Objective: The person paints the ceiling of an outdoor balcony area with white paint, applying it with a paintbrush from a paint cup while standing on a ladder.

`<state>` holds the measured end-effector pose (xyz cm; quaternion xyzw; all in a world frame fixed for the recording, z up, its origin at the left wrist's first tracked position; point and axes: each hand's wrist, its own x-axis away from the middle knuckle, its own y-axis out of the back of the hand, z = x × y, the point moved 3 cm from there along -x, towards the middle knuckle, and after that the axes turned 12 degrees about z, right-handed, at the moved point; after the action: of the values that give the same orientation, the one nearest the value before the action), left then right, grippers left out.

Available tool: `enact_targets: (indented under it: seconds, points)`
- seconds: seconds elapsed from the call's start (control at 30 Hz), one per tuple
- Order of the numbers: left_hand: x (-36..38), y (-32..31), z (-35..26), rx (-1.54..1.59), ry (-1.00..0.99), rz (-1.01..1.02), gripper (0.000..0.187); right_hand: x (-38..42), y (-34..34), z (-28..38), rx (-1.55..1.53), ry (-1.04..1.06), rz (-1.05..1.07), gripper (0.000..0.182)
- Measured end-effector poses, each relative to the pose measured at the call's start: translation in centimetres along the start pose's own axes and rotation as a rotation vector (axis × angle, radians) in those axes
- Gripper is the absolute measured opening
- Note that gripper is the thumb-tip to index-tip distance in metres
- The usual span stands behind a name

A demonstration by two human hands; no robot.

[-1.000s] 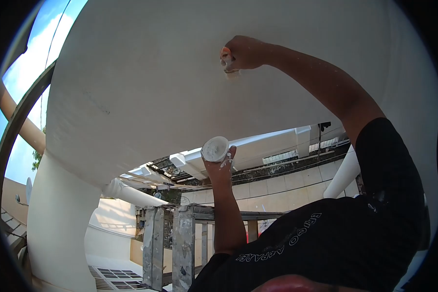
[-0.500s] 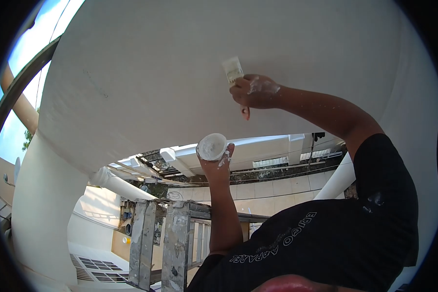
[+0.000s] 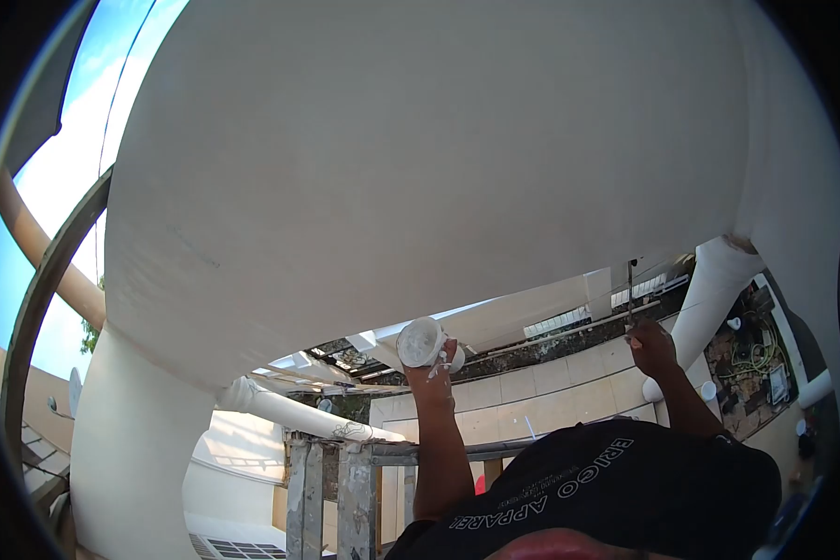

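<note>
My left hand is wrapped around a white cup with whitish paint inside, tilted so its mouth shows. White smears mark the thumb and fingers. Away to the right, my right hand is lowered with its fingers closed. The paintbrush seen in it half a second ago hardly shows now; its bristles cannot be made out. Above both hands stretches a broad off-white painted surface, which neither hand touches.
A paint-stained ladder stands just below my left forearm. White columns rise at both sides. Far below lie a tiled floor, a white container and a cluttered patch with a coiled hose.
My right hand has left the painted surface and dropped down to the right. The cup in my left hand appears slightly lower. The view has shifted, showing more floor at the right.
</note>
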<state>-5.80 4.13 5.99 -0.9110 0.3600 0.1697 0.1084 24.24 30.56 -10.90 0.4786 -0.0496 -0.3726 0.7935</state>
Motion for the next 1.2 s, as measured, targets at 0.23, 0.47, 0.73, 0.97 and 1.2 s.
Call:
enact_targets:
  seconds: [0.23,0.47,0.73,0.97,1.2]
  points:
    - [0.4,-0.1,-1.0,0.126,-0.023,-0.022,0.08,0.7,5.1,-0.5,-0.005,-0.18,-0.253,0.008]
    - [-0.5,2.9,0.8,0.011,-0.14,-0.134,0.071,0.3,8.0,2.7,-0.051,-0.123,-0.112,0.013]
    - [-0.3,1.9,-1.0,0.098,-0.097,-0.272,0.064,3.1,12.2,0.2,0.112,-0.235,-0.007,0.022]
    - [-0.2,2.3,-0.9,0.149,0.038,-0.323,0.067,3.3,13.9,1.5,0.104,-0.225,-0.078,0.025]
    - [0.1,-0.7,-1.5,0.271,0.042,-0.077,0.066,2.8,13.7,3.0,0.061,-0.102,-0.013,0.019]
